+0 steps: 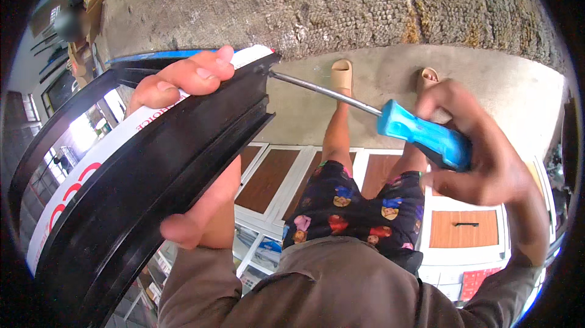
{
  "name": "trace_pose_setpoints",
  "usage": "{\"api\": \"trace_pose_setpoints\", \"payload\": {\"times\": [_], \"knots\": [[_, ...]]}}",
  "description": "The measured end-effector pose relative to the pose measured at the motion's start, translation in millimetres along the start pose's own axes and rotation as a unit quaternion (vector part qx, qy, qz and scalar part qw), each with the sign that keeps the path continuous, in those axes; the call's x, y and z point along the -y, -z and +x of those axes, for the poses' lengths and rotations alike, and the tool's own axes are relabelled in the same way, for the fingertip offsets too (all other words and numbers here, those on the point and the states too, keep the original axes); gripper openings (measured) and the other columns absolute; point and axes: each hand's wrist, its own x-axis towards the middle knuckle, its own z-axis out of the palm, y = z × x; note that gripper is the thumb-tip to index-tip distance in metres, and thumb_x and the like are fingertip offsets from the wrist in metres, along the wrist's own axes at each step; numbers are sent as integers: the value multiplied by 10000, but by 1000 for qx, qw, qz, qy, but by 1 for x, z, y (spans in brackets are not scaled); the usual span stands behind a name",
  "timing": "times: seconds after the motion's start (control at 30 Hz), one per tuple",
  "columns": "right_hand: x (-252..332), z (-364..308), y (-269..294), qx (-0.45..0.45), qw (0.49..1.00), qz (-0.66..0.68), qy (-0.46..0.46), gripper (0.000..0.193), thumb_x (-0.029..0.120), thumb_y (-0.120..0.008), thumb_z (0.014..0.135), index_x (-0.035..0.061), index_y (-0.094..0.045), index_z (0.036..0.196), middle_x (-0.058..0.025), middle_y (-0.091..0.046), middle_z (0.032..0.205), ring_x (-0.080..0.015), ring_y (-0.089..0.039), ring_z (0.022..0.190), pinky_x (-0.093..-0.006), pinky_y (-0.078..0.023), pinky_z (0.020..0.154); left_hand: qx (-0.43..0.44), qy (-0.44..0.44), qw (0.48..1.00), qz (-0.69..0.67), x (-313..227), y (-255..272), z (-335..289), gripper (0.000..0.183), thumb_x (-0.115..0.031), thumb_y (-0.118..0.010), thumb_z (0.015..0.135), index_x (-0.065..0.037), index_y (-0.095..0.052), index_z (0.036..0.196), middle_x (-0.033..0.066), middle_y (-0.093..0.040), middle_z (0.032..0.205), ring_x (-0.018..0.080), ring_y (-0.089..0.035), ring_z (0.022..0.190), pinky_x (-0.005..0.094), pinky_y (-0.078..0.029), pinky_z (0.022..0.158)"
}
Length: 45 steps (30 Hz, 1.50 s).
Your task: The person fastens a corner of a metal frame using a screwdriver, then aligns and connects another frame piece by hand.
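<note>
Closest to the person's brown shirt (341,285), a black channelled profile (152,157) runs lengthwise from the lower left up toward the middle of the view, with a white strip (91,172) bearing red print along its upper edge. The left hand (183,81) grasps this profile near its upper end, fingers bent over the top edge and thumb pressed from below. At that end, just beyond the fingertips, the tip of a screwdriver (426,132) appears to meet the profile close to its upper corner; whether it sits in a screw or a hole is too small to tell. The tool's shaft slopes down to the right, so its long axis and the profile's meet at a wide angle. The left hand is the nearer one to this meeting point; the right hand (496,145), partly blurred, grips the blue handle well apart from it, fingers above and thumb below. Farther off lie the dark patterned shorts (353,212), pale floor (512,96) and a rough rug (341,5)
</note>
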Motion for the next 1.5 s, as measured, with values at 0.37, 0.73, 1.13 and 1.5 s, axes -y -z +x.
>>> {"api": "trace_pose_setpoints", "payload": {"times": [0.37,0.73,1.13,1.5], "knots": [[16,3,3,-105,987,-103,-61,346,221,-752,912,-32,-704,1143,-89,-669,815,-127,-604,605,-271,-432,472,-10,16,1000,-18,-4,-5,1,1122,-900,-677,652,-69,-483,1381,154,-560,1263,362,-519,1216,605,-322,1156],[3,3,10,-97,541,-720,423,508,117,-818,781,-22,-691,1253,-171,-674,976,-255,-639,692,-328,-496,570,-58,56,996,42,-17,-15,-1,1171,-995,-618,587,-95,-454,1318,133,-552,1195,352,-521,1164,646,-316,1151],[-5,0,20,-119,682,-618,372,614,90,-866,759,-36,-627,1311,-158,-687,1077,-260,-677,922,-331,-539,751,-41,33,994,95,-15,-14,-4,1188,-1018,-597,571,-116,-480,1334,127,-591,1165,339,-565,1151,642,-362,1131],[37,6,-6,-70,988,-1,-135,736,236,-874,771,-30,-582,1392,-56,-645,949,-92,-583,797,-237,-481,724,-41,43,996,72,-12,-11,-1,1134,-982,-608,631,-127,-473,1363,121,-577,1206,336,-541,1183,623,-353,1145]]}}
